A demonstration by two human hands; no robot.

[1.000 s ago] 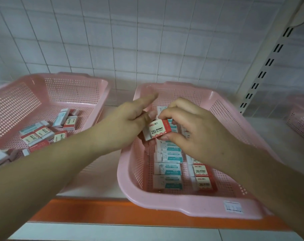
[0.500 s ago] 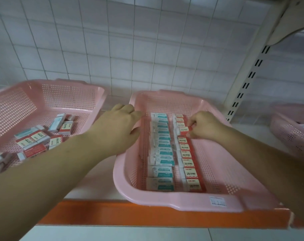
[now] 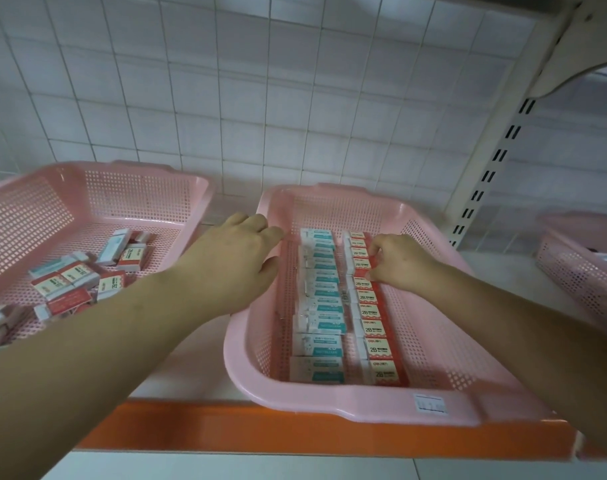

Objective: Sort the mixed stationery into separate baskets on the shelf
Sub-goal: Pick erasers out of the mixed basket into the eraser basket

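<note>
Pink perforated plastic is forming the left basket (image 3: 87,188), which is sitting on the white shelf with the orange front edge (image 3: 295,431). Loose erasers (image 3: 77,275) are lying jumbled on its floor, small white blocks in paper sleeves, some red and marked 2B, some teal, tilted and overlapping one another. The left hand (image 3: 236,258) is reaching forward, palm down, and gripping the left rim of the middle basket (image 3: 330,400), its fingers curling over the edge and the thumb lying against the inside wall. Inside this basket the sorted erasers are lining up in two straight rows from front to back: the teal row (image 3: 321,292) is running on the left and the red row (image 3: 371,327) is touching it on the right, each sleeve showing 2B. The right hand (image 3: 399,261) is resting on the far part of the red row, fingertips closing on one red eraser (image 3: 362,263) there. A white slotted upright (image 3: 496,150) is rising behind, and another pink basket (image 3: 579,271) is standing at the right edge; its contents are too cut off to tell
</note>
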